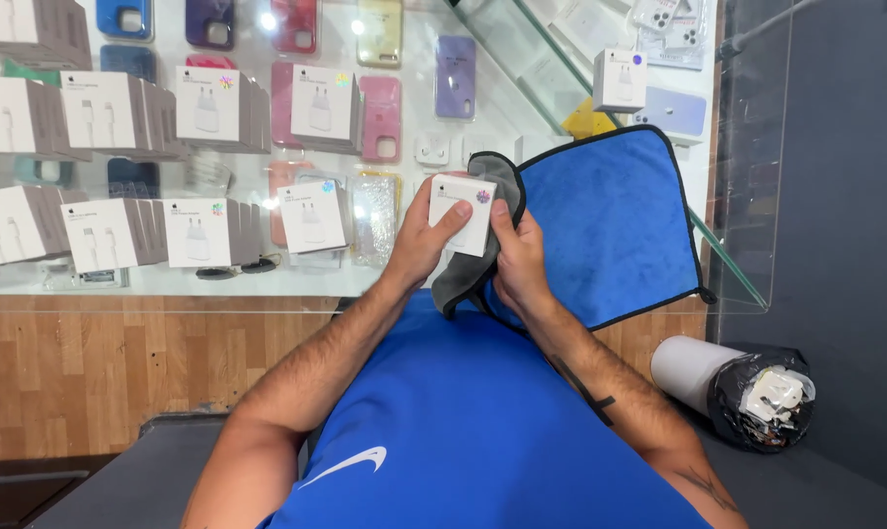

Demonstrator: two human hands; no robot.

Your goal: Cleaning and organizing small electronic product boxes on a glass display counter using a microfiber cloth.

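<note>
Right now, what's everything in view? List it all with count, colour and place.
small box: one, white, held in both hands
cloth: one, blue with grey underside, on the glass counter, partly in the right hand
boxes in the showcase: many, white, under the glass, left
phone cases: several, mixed colours, under the glass
bin: one, white with black liner, floor right
left hand: on the box
right hand: on box and cloth

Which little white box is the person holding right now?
The small white box held between the left hand and right hand, against the blue-and-grey cloth. All other white boxes sit in the glass display case.
</note>
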